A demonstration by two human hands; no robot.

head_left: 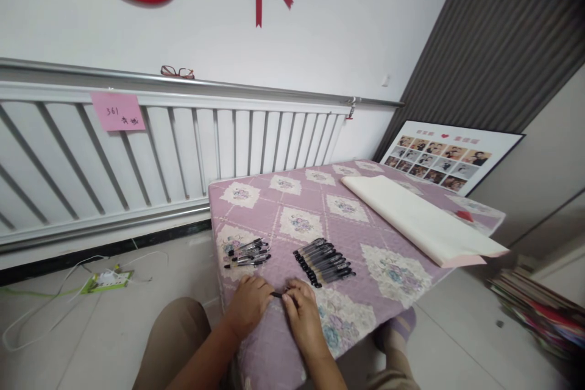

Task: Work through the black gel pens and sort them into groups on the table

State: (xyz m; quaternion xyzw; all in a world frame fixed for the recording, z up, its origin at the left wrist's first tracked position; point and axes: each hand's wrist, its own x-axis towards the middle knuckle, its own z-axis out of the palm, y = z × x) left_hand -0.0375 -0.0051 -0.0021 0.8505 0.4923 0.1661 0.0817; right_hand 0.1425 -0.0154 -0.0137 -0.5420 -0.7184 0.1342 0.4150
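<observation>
Near edge: left hand (251, 301) and right hand (301, 311) meet low over the close end of the bench (269, 344). Between them sits a slim black pen (276, 295), mostly hidden by fingers. Left grip: fingers curled round one end. Right grip: thumb and forefinger pinching the other end. Whether cap or barrel shows in the gap, cannot tell.

Handling, judged: light, stiff, smooth plastic, apt to roll or slip; hard to break in ordinary use. Best hold: fingertip pinch on the barrel, other hand at the cap end.

Just beyond the left hand: small loose group of pens (249, 253), clear barrels, dark ends. Beyond the right hand: larger group of pens (325, 263), side by side in a slanting row, dark caps aligned. Groups lie apart on the flowered cloth (299, 195).

Farther right: folded pale sheet (411, 213). Behind: photo board (450, 155), white radiator (223, 143).
</observation>
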